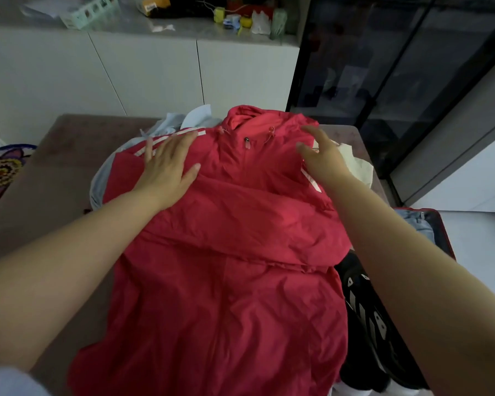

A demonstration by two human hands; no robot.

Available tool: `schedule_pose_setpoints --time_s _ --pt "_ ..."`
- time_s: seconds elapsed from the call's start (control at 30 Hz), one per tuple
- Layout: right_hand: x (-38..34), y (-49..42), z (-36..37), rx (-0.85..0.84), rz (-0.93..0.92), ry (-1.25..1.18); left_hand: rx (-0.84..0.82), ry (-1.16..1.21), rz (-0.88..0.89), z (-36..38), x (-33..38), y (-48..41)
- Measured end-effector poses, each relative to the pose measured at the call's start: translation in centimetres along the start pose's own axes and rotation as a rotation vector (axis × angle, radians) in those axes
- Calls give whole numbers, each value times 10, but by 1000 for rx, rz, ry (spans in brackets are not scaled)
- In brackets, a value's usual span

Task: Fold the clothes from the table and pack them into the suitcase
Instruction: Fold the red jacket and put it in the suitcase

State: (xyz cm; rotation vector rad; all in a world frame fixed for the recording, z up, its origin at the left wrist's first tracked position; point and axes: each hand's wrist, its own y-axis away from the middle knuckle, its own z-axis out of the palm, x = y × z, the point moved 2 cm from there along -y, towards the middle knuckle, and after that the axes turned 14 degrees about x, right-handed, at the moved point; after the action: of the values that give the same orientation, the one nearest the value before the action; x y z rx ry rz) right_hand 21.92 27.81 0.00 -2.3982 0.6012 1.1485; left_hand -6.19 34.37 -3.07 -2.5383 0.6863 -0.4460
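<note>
**Red jacket lies front-up on the bench, collar away, both grips open on its shoulders**

The red jacket [226, 252] is spread on the brown bench [55, 167], over a heap of other clothes. Its long axis runs from the person outward: the hem is at the near edge and the collar with its zip pull and cord toggles is at the far end. A broad fold of red fabric lies across the chest from side to side. White stripes mark both shoulders.

The left grip [166, 170] lies flat on the jacket's left shoulder, fingers straight and spread, the fingertips on the stripes. The right grip [323, 158] is at the right shoulder beside the collar, fingers apart and slightly bent, holding nothing. Whether it touches the cloth cannot be told.

A pale blue garment [195, 115] shows from under the jacket at the far left, and a cream garment [357, 164] beyond the right grip. A black garment with white marks [366, 310] lies just right of the jacket, under the right forearm. The red-rimmed suitcase [440, 224] is open to the right of the bench, with folded jeans [415, 221] inside. A patterned rug [0, 170] lies on the floor at the left.
</note>
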Motion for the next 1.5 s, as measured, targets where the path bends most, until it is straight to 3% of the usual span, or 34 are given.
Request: schedule_pose_setpoints --time_s 0.17,0.23,0.4,0.53,0.67,0.83,0.93,1.03,1.1,1.2,1.37,1.5 --pt "7 -17 18 -71 244 -146 -38 172 -253 12 23 -50" --pt "13 -19 25 -70 262 -128 -89 210 -356 17 32 -61" --pt "5 -11 22 12 -59 7 -334 294 -397 36 44 -80" --pt "-1 9 13 -20 -214 -155 -295 366 -531 39 51 -91" --pt "5 36 3 -141 -85 -375 -289 431 -623 45 46 -95" --pt "14 65 -16 -321 -30 -341 -258 613 -643 47 59 -101" --pt "23 82 -19 -418 97 -326 -317 637 -591 49 73 -101" --pt "34 85 -22 -243 253 -333 -256 538 -533 53 78 -101" --pt "39 77 -27 -17 401 -416 -197 615 -560 51 79 -100" --pt "47 56 -35 253 451 -364 -184 783 -585 42 74 -101" --pt "56 6 -27 184 693 -342 -268 835 -443 24 66 -97" --pt "55 -4 -18 184 837 -544 -313 897 -420 18 61 -91"
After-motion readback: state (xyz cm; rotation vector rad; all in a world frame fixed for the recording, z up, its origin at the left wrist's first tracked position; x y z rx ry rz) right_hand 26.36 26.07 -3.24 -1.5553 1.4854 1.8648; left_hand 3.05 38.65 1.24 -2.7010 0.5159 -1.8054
